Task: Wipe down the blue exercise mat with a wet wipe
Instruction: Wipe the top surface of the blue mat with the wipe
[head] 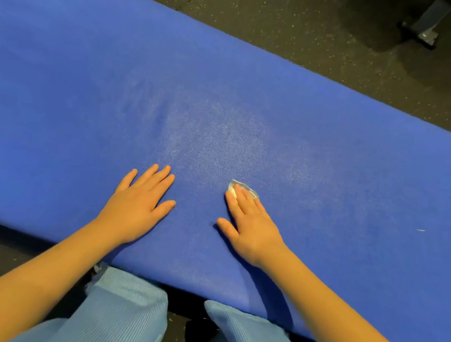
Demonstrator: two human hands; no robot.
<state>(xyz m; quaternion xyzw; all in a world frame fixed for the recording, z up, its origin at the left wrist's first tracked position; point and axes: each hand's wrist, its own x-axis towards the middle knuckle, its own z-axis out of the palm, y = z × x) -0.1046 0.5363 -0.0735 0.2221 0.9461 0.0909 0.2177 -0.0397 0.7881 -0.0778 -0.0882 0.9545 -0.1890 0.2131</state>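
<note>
Blue exercise mat [117, 74] lies flat on dark speckled floor [319, 27], running diagonally across view. Left hand [137, 203] rests palm-down on mat, fingers straight. Right hand [249, 224] lies flat too, straight fingers pressing a small white wet wipe [240, 187] onto mat near its front edge.
</note>
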